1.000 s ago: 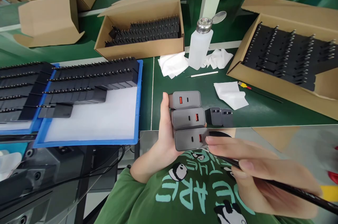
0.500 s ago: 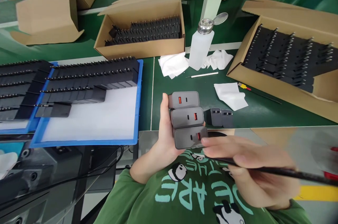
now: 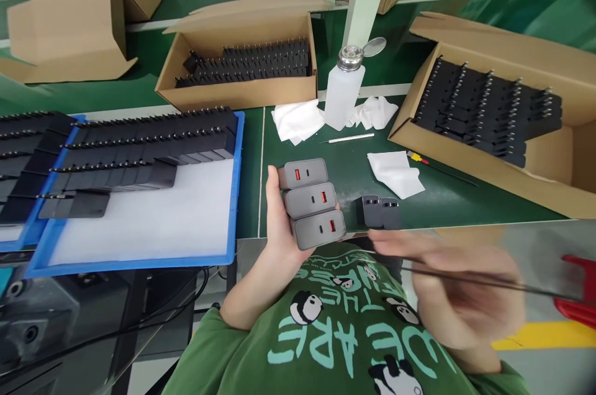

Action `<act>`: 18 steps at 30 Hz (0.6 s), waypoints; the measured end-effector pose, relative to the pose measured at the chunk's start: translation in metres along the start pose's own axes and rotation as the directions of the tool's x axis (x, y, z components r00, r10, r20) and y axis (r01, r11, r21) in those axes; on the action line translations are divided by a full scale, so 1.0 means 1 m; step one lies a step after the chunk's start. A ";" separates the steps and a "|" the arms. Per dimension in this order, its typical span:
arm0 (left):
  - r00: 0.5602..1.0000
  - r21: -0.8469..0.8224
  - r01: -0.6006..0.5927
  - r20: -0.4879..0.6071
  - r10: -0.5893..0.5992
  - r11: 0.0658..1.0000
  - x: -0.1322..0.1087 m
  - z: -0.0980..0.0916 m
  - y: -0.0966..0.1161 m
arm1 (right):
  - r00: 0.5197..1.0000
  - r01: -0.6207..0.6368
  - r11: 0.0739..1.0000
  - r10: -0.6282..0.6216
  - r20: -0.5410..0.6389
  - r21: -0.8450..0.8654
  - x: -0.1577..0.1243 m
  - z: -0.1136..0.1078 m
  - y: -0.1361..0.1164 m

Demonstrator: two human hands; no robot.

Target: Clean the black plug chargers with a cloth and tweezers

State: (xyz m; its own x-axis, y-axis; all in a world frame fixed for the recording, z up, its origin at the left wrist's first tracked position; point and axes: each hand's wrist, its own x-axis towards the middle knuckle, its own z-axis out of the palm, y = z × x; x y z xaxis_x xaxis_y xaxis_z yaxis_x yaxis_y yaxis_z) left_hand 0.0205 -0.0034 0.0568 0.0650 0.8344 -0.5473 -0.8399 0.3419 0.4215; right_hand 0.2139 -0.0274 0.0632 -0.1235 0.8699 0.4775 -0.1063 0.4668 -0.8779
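Head view: three grey chargers [image 3: 311,203], rounded blocks stacked one above another, each showing an orange USB port and a small oval port on its face. The left hand [image 3: 279,227] is wrapped around the stack from its left side, above the green table's [image 3: 354,165] near edge. The right hand [image 3: 454,286], blurred, pinches a thin black rod [image 3: 488,283] just right of the lowest charger, apart from it. Two dark chargers [image 3: 378,212] lie on the table nearby.

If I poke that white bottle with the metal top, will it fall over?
Probably, yes. The white bottle stands upright, tall on a narrow base, with a metal top up high, so it looks tippy. Its plastic looks smooth, maybe slippery. How full it is cannot be seen.
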 end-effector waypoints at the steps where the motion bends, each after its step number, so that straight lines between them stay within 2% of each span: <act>1: 1.000 0.011 0.001 0.007 -0.001 1.000 -0.001 0.001 0.000 | 0.994 0.008 1.000 -0.010 0.113 0.013 -0.001 0.004 -0.002; 2: 1.000 0.020 0.004 0.009 -0.004 1.000 -0.001 0.002 -0.001 | 0.982 0.032 0.999 -0.038 0.185 0.032 0.000 0.006 -0.003; 4: 1.000 0.042 0.005 -0.007 -0.004 0.999 -0.003 0.004 -0.001 | 0.967 0.055 0.997 -0.066 0.247 0.052 0.004 0.009 -0.004; 11: 0.997 0.206 -0.010 -0.070 0.025 0.979 -0.005 0.006 0.000 | 0.965 0.024 0.998 -0.038 0.258 0.057 0.012 0.009 -0.004; 18: 0.998 0.213 -0.012 -0.054 0.024 0.977 -0.006 0.008 -0.001 | 0.964 0.031 0.999 -0.036 0.264 0.023 0.009 0.007 -0.004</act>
State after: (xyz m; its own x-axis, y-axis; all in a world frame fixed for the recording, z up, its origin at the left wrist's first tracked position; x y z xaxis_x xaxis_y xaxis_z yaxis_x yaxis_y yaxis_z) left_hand 0.0252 -0.0048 0.0655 0.0152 0.8179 -0.5751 -0.7065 0.4158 0.5726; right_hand 0.2058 -0.0225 0.0709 -0.3761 0.7794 0.5010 -0.1332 0.4897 -0.8617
